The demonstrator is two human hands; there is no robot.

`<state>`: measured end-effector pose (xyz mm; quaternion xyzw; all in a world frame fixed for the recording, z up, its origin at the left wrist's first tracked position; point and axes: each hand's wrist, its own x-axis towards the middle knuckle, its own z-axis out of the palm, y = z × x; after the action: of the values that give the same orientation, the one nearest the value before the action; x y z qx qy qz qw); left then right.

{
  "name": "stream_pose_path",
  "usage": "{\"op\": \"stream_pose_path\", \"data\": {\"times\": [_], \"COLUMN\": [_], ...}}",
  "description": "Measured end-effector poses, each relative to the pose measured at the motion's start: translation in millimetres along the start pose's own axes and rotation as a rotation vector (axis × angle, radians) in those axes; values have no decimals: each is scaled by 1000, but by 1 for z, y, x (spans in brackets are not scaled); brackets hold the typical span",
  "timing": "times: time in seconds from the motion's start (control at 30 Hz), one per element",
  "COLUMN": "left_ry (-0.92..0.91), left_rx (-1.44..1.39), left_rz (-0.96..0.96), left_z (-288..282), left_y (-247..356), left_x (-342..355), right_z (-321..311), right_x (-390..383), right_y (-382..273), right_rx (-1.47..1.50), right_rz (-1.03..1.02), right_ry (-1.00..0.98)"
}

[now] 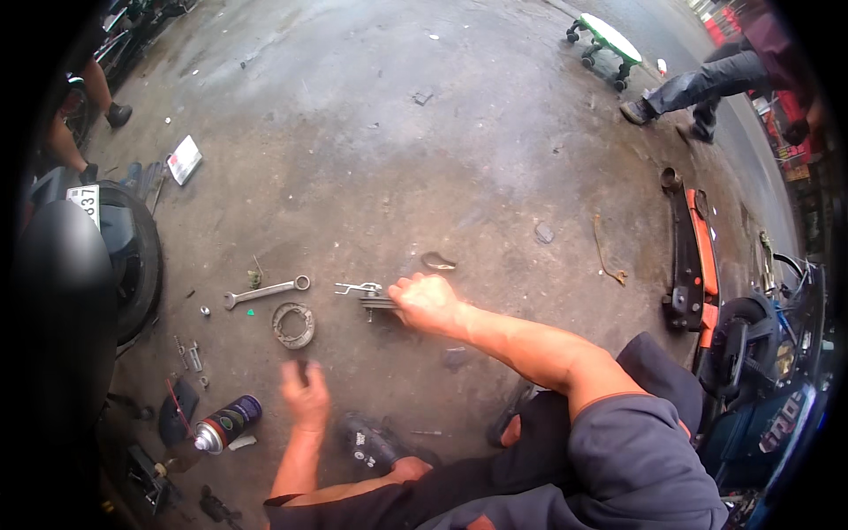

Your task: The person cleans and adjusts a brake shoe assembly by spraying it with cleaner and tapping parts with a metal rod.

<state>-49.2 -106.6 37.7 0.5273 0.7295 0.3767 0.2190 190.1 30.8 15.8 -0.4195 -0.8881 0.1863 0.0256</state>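
Observation:
My right hand (pixel 428 300) is closed on a dark, grooved round metal part (pixel 375 304) with a silver lever arm at its top. A ring of brake shoes (pixel 287 340) lies flat to its left, beside a combination wrench (pixel 265 291). Just below the ring, my left hand (pixel 305 397) is raised, blurred by motion; whether its fingers hold anything is not clear. A spray can (pixel 230 422) lies at the lower left near small bolts and metal pieces (pixel 194 353). A small dark curved piece (pixel 439 261) lies above my right hand.
A motorbike wheel (pixel 137 265) stands at the left. An orange-and-black floor jack (pixel 704 256) and another motorbike (pixel 768 371) are at the right. A wheeled seat (pixel 609 40) is at the back. A person in jeans (pixel 724 79) and another's bare legs (pixel 93 84) are at the edges.

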Motion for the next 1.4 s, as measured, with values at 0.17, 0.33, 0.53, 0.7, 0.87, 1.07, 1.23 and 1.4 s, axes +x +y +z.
{"op": "stream_pose_path", "data": {"times": [0.17, 0.33, 0.53, 0.7, 0.87, 1.07, 1.23, 1.4], "left_ry": [-209, 247, -183, 224, -406, 228, -271, 165], "left_rx": [48, -191, 95, -126, 412, -154, 254, -218], "left_rz": [-80, 72, -76, 197, -123, 179, -165, 84], "left_z": [3, 2, 3, -3, 1, -1, 3, 2], "left_y": [7, 51, -4, 43, -38, 33, -33, 69], "left_x": [22, 23, 13, 20, 0, 18, -21, 25], "right_z": [10, 5, 7, 0, 12, 3, 5, 1], "right_x": [-6, -17, -1, -9, 5, -18, -10, -39], "right_y": [2, 21, 11, 17, 12, 20, 8, 37], "right_rx": [-71, -21, -3, -20, -9, -35, -15, -1], "right_rz": [-25, -44, -55, -36, -41, -95, -98, -23], "right_ry": [121, 175, 216, 189, 183, 188, 200, 160]}}
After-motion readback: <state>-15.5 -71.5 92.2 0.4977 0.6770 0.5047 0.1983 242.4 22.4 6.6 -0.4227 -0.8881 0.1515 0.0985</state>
